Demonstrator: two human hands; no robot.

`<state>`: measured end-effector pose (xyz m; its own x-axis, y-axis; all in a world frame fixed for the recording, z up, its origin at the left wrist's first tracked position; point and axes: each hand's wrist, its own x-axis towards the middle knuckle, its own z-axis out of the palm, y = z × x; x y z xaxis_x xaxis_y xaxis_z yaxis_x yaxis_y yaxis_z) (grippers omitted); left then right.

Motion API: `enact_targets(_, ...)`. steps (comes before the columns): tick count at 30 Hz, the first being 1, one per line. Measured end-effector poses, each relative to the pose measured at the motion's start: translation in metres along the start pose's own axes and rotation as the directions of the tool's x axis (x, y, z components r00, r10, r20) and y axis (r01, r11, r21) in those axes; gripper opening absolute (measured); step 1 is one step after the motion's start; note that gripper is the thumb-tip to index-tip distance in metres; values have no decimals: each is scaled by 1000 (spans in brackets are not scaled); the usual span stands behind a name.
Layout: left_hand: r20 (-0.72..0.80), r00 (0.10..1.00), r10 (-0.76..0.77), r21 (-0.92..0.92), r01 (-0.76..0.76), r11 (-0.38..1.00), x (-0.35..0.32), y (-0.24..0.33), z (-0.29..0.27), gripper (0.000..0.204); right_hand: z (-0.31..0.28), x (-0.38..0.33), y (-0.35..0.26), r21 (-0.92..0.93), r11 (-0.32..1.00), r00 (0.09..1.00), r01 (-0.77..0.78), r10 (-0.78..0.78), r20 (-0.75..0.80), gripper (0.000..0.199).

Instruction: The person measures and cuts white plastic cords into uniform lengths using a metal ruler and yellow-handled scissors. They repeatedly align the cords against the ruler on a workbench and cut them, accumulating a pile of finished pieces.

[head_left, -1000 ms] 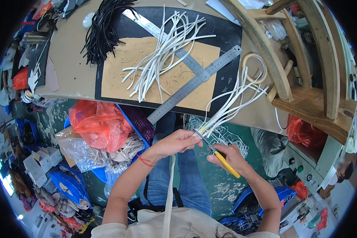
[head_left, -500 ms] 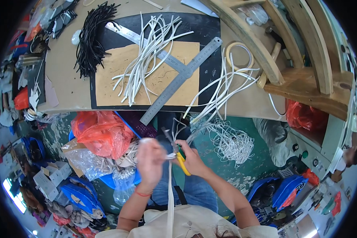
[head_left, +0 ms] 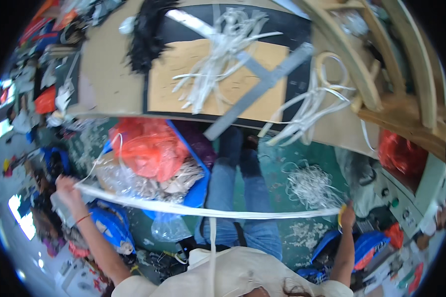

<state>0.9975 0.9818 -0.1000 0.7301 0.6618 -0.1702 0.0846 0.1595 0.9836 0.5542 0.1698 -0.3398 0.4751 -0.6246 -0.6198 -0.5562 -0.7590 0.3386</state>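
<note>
Both my arms are spread wide, with a bundle of long white cords [head_left: 183, 209] stretched nearly level across my lap. My left hand [head_left: 70, 192] is closed on its left end, and a loose strand curls up beside it. My right hand [head_left: 349, 218] is closed at the right end and also holds yellow-handled scissors [head_left: 341, 218], whose blades I cannot make out. A white strap hangs down my front behind the stretched cords. On the table ahead lies a pile of cut white cords [head_left: 215, 62], over a steel ruler [head_left: 257, 94] and tan board [head_left: 163, 89].
Black cords [head_left: 148, 34] lie at the table's far left, more white cords [head_left: 307, 111] at its right. A wooden frame [head_left: 396, 106] stands far right. A blue bin [head_left: 195, 190] holds red plastic and scraps. A white cord tangle [head_left: 309, 185] lies on the floor.
My hands have moved from close together in front of me to far apart, drawing the white cords out between them. The view has shifted, so the table sits further right.
</note>
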Motion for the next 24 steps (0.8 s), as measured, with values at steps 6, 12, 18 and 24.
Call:
enact_targets(6, 344, 927, -151, -190, 227, 955, -79, -10, 80, 21, -6, -23, -11, 74, 990, 991, -119, 113, 74, 61)
enact_targets(12, 512, 810, -285, 354, 103, 929, -168, -45, 119, 22, -90, -78, -161, 511, 800, 949, 315, -257, -182, 53)
enact_targets(18, 753, 514, -410, 524, -91, 847, -214, -114, 159, 27, -221, -119, -302, 895, 103, 839, 433, -410, -359, 56)
enact_targets(24, 786, 467, -405, 459, -1, 889, -239, -125, 197, 44, -296, -121, -360, 967, -75, 767, 244, -595, -240, 57)
